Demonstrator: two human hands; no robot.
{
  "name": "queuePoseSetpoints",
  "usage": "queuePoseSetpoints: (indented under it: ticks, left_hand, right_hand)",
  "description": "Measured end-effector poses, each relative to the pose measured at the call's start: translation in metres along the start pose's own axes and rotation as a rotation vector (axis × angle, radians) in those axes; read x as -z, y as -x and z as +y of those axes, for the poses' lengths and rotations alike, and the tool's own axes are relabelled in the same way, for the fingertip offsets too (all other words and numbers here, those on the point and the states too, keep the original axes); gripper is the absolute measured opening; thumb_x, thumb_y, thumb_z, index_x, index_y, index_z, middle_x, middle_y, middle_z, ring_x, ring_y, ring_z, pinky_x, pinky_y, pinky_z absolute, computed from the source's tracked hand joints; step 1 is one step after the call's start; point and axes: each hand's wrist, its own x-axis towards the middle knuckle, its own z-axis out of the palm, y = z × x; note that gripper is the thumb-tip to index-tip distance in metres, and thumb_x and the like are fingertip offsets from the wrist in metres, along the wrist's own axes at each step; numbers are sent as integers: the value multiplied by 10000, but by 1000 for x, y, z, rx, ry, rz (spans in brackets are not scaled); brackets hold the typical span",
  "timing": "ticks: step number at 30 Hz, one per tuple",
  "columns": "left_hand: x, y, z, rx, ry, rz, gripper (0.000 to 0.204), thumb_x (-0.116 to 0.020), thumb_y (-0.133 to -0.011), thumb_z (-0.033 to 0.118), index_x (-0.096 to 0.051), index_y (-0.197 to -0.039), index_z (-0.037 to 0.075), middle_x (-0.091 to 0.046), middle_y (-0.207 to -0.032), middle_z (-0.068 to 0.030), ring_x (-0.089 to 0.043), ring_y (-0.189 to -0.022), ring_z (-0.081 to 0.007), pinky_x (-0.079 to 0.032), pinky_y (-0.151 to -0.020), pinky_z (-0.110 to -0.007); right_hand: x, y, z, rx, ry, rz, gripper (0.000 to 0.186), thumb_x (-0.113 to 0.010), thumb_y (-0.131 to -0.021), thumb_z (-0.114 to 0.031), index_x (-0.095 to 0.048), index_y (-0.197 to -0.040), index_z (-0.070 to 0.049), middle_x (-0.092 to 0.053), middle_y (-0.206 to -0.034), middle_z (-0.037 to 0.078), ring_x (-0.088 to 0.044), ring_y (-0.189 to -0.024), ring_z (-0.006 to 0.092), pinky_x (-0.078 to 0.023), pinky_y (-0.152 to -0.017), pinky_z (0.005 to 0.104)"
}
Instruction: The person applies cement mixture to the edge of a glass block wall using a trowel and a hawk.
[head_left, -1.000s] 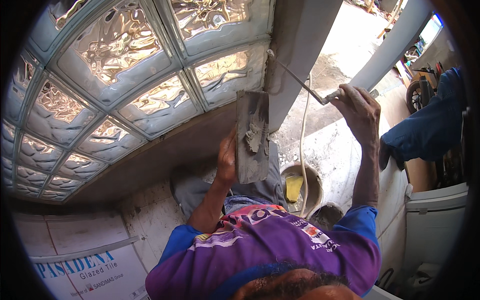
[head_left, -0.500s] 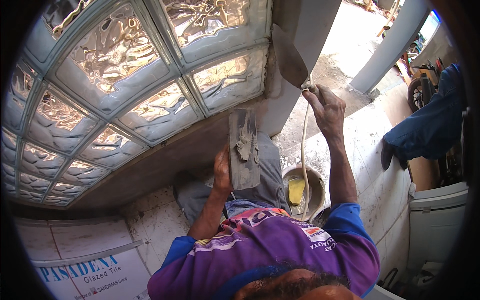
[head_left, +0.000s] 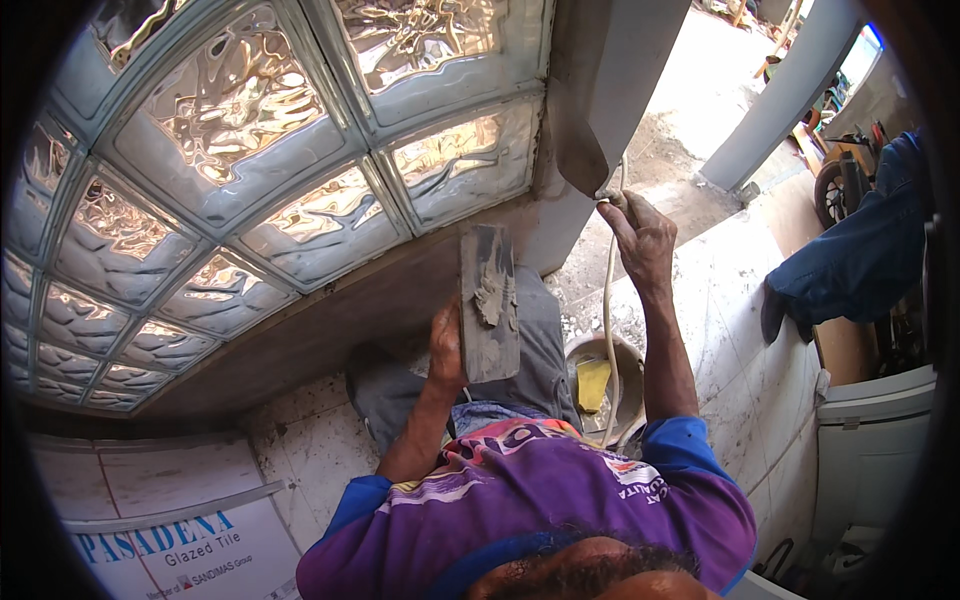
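Observation:
My left hand [head_left: 447,345] is closed on a flat rectangular plastering float [head_left: 490,350], held face up in front of my body. A ragged grey lump of mortar [head_left: 490,295] lies on its upper face. My right hand [head_left: 645,235], raised to the right, grips a trowel [head_left: 578,150] by its handle end. The trowel's leaf-shaped blade points away from me, along the plastered edge [head_left: 556,95] at the right side of a glass block panel [head_left: 350,140]. Whether the blade touches the plaster I cannot tell.
Below the glass blocks runs a grey plastered band [head_left: 330,320]. A bucket [head_left: 635,395] with a yellow sponge [head_left: 592,385] stands near my right knee, a pale cable [head_left: 608,320] hanging across it. At right is another person's jeans leg [head_left: 850,260]. A tile carton [head_left: 180,545] lies lower left.
My right hand and the trowel have shifted slightly toward me and to the left. The float in my left hand sits a touch lower, with the mortar still on it.

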Motion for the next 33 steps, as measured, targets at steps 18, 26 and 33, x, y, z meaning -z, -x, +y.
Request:
queuePoseSetpoints:
  ticks: [18,26,33]
  left_hand:
    - [7,7,-12,-136,-252,-52,399,-429,-904,245,-549,-1159,-37,-628,-1037,-147,-627,-900,-245,-507,-794,-352]
    - [5,7,-7,22,-10,25,407,-540,-824,231,-589,-1105,-58,-636,-1045,-193,-633,-923,-330,-494,-823,-404]
    - [8,3,-8,-120,-233,-29,531,-328,-926,361,-562,-1153,-58,-627,-1070,-176,-628,-954,-269,-504,-838,-373]
  right_hand:
    - [6,-15,-21,-17,-32,25,241,-697,-841,-194,-676,-993,-8,-673,-769,122,-633,-645,161,-493,-610,308]
    - [11,4,-5,-51,-8,-50,248,-711,-812,-185,-680,-963,9,-664,-723,129,-630,-618,184,-493,-603,309]
    - [49,-34,29,305,81,-157,352,-802,-719,-243,-681,-967,-25,-688,-769,112,-666,-680,194,-529,-618,317]
